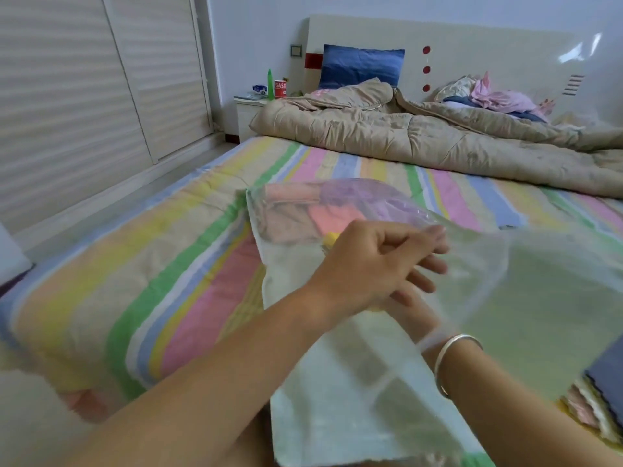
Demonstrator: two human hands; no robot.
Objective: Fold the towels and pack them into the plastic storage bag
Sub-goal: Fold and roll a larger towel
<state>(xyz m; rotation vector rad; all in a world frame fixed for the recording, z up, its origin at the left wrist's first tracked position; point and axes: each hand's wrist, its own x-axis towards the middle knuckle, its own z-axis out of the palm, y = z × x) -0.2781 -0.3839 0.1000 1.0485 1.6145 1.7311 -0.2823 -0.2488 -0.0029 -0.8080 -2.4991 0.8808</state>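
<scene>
plastic storage bag [337, 382]: on striped bed [168, 264], long axis running away from person, mouth at near end, packed towels [303, 210] at far closed end. left hand [381, 261] pinches upper sheet, holding mouth up; right hand [409, 303] inside under plastic, finger pose can't tell. spare towel stack [600, 399] just right of bag, nearer r. hand, prob. next in.

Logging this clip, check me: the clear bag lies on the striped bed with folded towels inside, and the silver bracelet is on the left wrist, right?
Wrong wrist: the head view shows the silver bracelet on the right wrist. The clear bag, striped bed and folded towels stand.
</scene>
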